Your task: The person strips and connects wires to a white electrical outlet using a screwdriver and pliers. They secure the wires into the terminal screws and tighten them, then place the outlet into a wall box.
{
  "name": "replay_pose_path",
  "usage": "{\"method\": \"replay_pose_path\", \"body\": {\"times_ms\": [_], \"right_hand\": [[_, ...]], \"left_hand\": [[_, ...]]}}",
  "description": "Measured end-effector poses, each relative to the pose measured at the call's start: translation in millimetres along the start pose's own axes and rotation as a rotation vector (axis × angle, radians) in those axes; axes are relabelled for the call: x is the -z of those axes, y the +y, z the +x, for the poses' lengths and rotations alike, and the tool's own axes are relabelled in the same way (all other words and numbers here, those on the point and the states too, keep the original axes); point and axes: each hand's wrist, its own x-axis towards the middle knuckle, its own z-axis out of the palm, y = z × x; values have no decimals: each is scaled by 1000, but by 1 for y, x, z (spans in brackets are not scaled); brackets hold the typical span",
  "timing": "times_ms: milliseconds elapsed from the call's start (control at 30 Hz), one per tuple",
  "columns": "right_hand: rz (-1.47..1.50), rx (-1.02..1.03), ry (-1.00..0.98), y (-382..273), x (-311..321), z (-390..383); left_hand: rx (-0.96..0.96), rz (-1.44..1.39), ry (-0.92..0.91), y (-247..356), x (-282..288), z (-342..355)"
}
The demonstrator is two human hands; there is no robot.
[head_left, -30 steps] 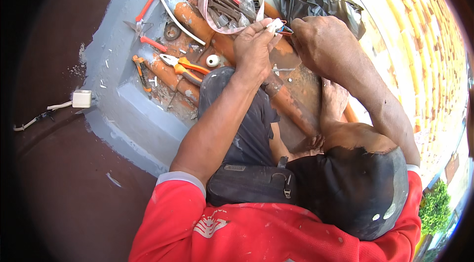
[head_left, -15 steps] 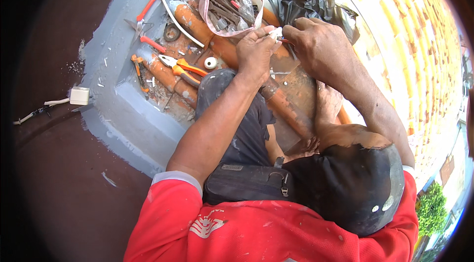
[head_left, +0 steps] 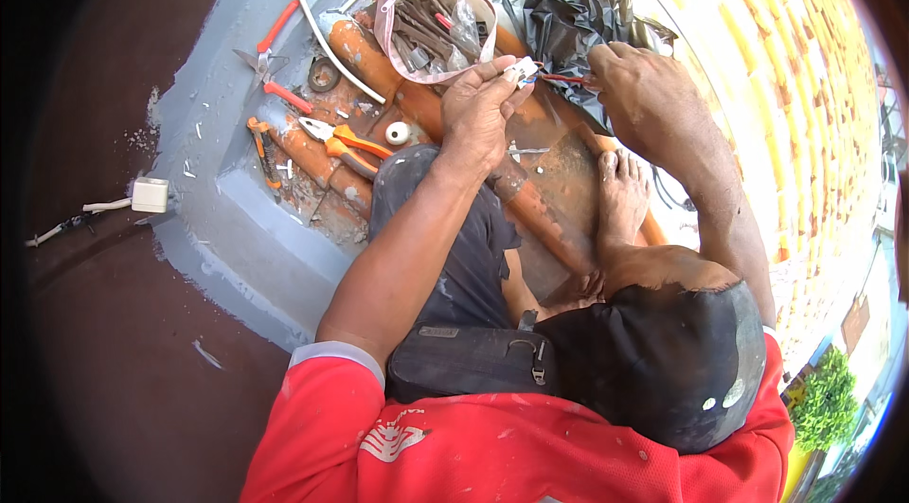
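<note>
My left hand (head_left: 478,115) pinches a small white electrical fitting (head_left: 521,70) between thumb and fingers, with a bit of blue at its lower edge. From the fitting a thin reddish strand (head_left: 566,80) runs across to my right hand (head_left: 644,91). The right fingers are curled round its end; whether it is a wire or a slim shaft I cannot tell. Just behind my left hand lies an open clear pouch with a pink-white edge (head_left: 382,29), holding brown strips and small plastic bags. A black plastic bag (head_left: 578,6) is beyond my right hand.
Left of my knee lie orange-handled pliers (head_left: 346,145), red-handled cutters (head_left: 268,62), an orange-and-black cutter knife (head_left: 265,152), a black tape roll (head_left: 324,75) and a round white piece (head_left: 398,133). A white cable (head_left: 327,39) curves above them. Clay roof tiles (head_left: 559,233) run beneath me.
My right hand has drawn away to the right and slightly down, so more of the reddish strand shows. The left hand still grips the white fitting, now turned more into view.
</note>
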Motion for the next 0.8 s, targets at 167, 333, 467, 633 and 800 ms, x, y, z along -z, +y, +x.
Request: {"method": "replay_pose_path", "body": {"times_ms": [167, 333, 467, 633, 800], "right_hand": [[798, -276, 102, 22, -29, 10], [916, -236, 49, 13, -57, 13], [860, -217, 144, 19, -54, 10], [1045, -258, 138, 24, -71, 4], [904, -125, -65, -1, -116, 4]], "left_hand": [[98, -188, -116, 8, 4, -3], [116, -206, -244, 14, 5, -5], [111, -204, -248, 25, 3, -9], [39, -194, -208, 48, 5, -17], [-107, -172, -90, 110, 58, -56]]}}
